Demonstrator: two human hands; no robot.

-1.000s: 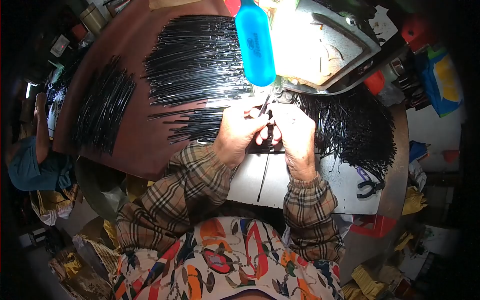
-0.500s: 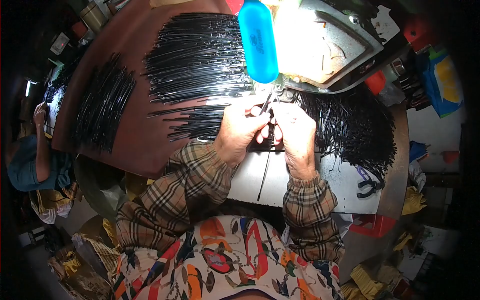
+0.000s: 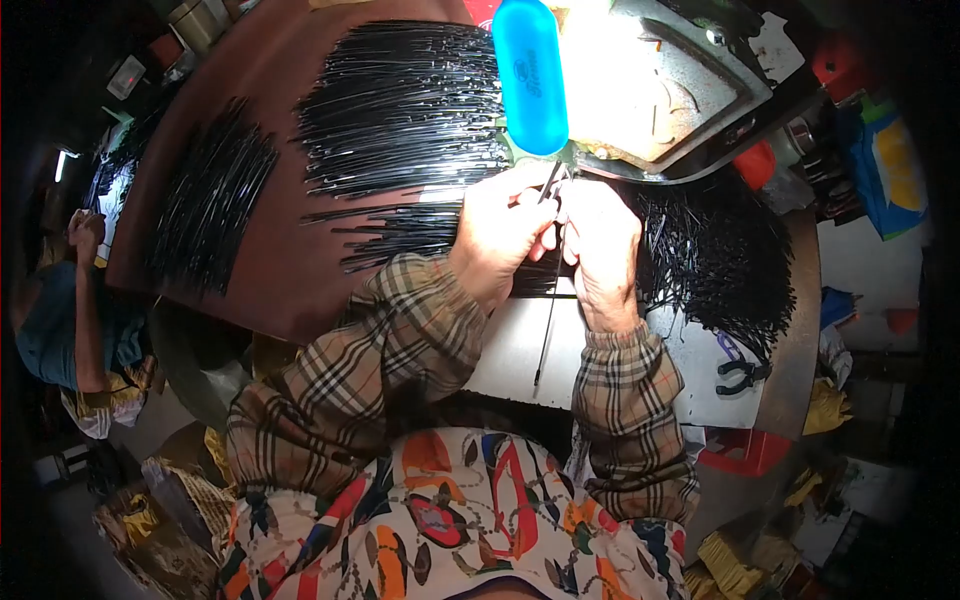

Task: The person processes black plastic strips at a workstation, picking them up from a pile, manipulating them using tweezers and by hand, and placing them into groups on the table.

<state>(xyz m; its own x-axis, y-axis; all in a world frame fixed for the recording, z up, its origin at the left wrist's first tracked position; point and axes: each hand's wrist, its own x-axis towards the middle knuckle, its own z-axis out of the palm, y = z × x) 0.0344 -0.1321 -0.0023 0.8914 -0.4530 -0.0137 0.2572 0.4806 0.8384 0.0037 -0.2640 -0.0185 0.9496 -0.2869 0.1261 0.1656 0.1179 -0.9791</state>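
Observation:
My left hand (image 3: 503, 232) and my right hand (image 3: 603, 243) meet fingertip to fingertip just below a blue lamp handle (image 3: 531, 75). Between them they pinch a thin black rod (image 3: 546, 330) that runs down toward me over a white board (image 3: 510, 352). The rod's top end sits at a small metal fixture under the bright light, mostly hidden by my fingers. Plaid sleeves cover both forearms.
Neat rows of black rods (image 3: 400, 105) lie on the brown tabletop (image 3: 285, 270) at left, with another batch (image 3: 210, 195) further left. A loose heap of rods (image 3: 715, 255) lies at right, with pliers (image 3: 738, 370) near it. Another person (image 3: 70, 310) sits at far left.
Both hands have moved up and slightly right toward the lamp, carrying the rod with them. The person at left has shifted an arm.

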